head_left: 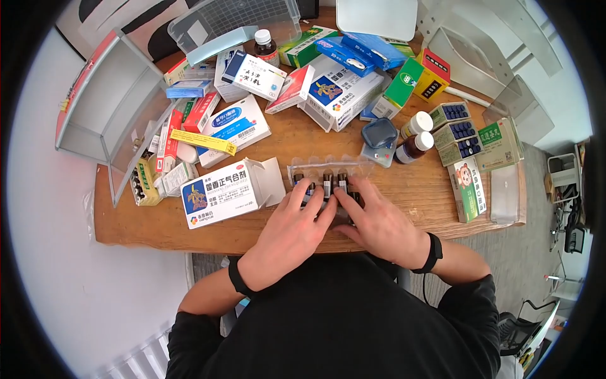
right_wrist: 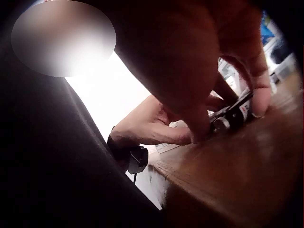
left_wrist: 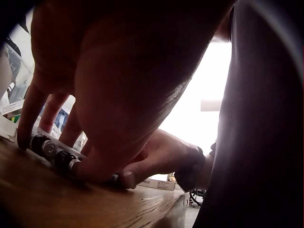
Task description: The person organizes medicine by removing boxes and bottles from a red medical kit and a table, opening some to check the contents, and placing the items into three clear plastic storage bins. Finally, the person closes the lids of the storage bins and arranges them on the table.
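Observation:
Several small dark vials [head_left: 327, 184] lie side by side at the table's front edge, in the head view. Behind them shows the scalloped rim of a clear plastic tray [head_left: 331, 165]. My left hand [head_left: 284, 228] holds the vials from the left, fingers over them and thumb on the near side. From the right, my right hand [head_left: 390, 226] grips the same row, its thumb low at the near side. Silvery vial caps [left_wrist: 49, 148] show under the fingers in the left wrist view. Fingers hide part of the row. Left of the hands lies a white carton [head_left: 221, 197] with its end flap open.
Medicine boxes [head_left: 237, 129] are heaped along the back of the wooden table [head_left: 297, 142]. Brown bottles [head_left: 415, 146] and boxes of dark-capped vials [head_left: 456, 131] stand at the right. A clear bin [head_left: 104, 95] leans at the left.

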The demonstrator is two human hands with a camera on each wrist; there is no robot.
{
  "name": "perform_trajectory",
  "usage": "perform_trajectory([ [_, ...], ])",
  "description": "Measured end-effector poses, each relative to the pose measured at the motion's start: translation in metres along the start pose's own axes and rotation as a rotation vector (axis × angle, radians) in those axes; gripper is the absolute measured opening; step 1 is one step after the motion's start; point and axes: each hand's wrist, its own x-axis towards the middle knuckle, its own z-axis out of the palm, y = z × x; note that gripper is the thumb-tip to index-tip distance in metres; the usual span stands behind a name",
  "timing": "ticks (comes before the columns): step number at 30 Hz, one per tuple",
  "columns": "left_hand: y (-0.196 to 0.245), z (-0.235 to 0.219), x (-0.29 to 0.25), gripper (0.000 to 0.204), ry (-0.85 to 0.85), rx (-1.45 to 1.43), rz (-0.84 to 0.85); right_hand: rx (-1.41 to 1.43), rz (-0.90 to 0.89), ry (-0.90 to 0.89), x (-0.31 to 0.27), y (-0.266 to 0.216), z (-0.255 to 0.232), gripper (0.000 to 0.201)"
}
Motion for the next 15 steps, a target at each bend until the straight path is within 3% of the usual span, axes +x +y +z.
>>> perform_trajectory([
  [15,-0.003,0.004,-0.002,0.050,0.052,-0.021,0.026,-0.194,-0.093,-0.015,-0.012,0.011,0.001,0.053],
])
